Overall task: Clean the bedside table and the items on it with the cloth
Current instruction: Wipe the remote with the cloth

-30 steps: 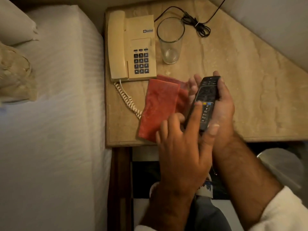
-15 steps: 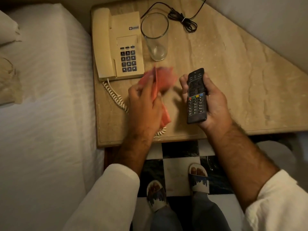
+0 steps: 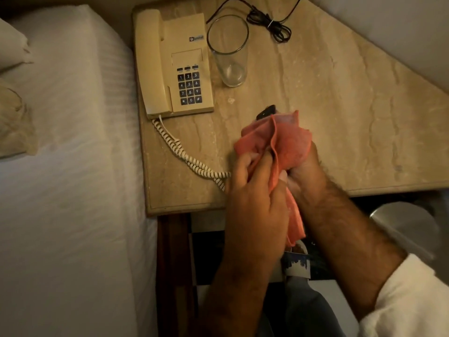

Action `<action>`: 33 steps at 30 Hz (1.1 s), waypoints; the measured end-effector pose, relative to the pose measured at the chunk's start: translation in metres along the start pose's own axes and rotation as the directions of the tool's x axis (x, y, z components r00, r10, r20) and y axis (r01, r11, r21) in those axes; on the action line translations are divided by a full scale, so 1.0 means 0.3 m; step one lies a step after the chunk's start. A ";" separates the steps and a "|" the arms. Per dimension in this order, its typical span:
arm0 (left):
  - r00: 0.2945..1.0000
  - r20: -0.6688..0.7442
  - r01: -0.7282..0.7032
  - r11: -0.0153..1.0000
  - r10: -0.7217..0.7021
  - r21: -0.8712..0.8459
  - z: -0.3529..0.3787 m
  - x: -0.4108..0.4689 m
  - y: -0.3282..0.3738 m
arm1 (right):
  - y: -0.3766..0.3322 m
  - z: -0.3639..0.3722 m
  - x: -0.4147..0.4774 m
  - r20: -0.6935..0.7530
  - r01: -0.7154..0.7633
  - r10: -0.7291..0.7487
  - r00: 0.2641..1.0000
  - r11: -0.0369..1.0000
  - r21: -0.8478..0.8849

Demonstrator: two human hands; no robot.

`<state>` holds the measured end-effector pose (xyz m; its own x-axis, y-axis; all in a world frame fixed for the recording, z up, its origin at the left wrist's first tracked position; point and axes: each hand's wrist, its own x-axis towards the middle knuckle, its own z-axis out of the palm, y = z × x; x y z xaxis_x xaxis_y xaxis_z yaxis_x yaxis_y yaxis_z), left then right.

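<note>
Both hands closed their fingers on the crumpled red-orange cloth [image 3: 279,144]: left hand [image 3: 255,190], right hand [image 3: 306,171]. The black plastic remote [image 3: 266,111], wrapped inside, pointed away beyond the fingertips, above the beige marble desk [image 3: 340,105].

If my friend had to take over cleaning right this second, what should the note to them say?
Left hand: grips the red cloth and presses it over the remote.
Right hand: holds the remote under the cloth; only its black tip shows.
On the bedside table: phone, empty glass, bundled black cable.
Done: remote wiping under way.
Left: finish the remote, then likely the phone, glass and tabletop; I can't tell whether they were wiped.
</note>
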<state>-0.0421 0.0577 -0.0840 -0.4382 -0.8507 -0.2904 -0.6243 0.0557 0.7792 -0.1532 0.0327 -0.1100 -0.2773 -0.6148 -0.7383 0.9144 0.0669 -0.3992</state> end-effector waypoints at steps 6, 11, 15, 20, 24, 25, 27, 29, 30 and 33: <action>0.997 0.001 0.077 0.970 -0.079 0.229 -0.008 0.296 0.000 | 0.119 -0.009 -0.050 0.003 -0.056 0.056 0.998 0.998 0.001; 0.998 0.064 0.021 0.995 -0.028 0.100 0.008 0.211 0.000 | 0.030 -0.005 0.034 -0.092 0.050 -0.047 0.995 0.998 0.030; 0.998 0.054 -0.041 0.999 0.042 -0.020 0.010 0.017 -0.001 | -0.028 -0.027 0.049 -0.052 0.066 -0.064 0.997 0.997 0.037; 1.000 -0.005 0.028 0.968 -0.027 0.248 0.018 0.198 -0.009 | 0.104 -0.055 -0.036 -0.068 0.015 -0.020 0.997 0.997 -0.075; 0.993 0.064 0.087 0.982 -0.099 0.165 0.022 0.264 -0.015 | 0.109 -0.040 -0.016 -0.074 0.048 -0.054 0.996 0.996 -0.074; 0.993 0.084 0.076 0.992 -0.085 0.104 0.020 0.222 -0.011 | 0.076 -0.038 0.005 -0.115 0.076 -0.084 0.990 0.994 -0.074; 0.994 0.104 0.038 0.999 -0.038 0.005 -0.003 0.107 -0.002 | 0.010 -0.043 0.050 -0.134 0.089 -0.093 0.987 0.995 -0.033; 0.988 0.154 0.025 0.998 -0.016 -0.058 -0.029 0.013 -0.010 | -0.035 -0.047 0.076 -0.096 0.098 -0.105 0.990 0.992 -0.075; 0.984 0.173 0.065 0.995 -0.051 -0.080 -0.039 -0.011 -0.020 | -0.044 -0.054 0.093 -0.082 0.119 -0.133 0.988 0.980 -0.161; 0.969 0.102 0.241 0.954 -0.226 -0.178 -0.071 0.015 -0.040 | -0.039 -0.049 0.120 -0.016 0.189 -0.217 0.976 0.881 -0.433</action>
<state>-0.0227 0.0422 -0.0829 -0.3490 -0.7836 -0.5140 -0.5860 -0.2455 0.7722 -0.1783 0.0214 -0.1400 -0.4742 -0.6018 -0.6426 0.6258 0.2830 -0.7269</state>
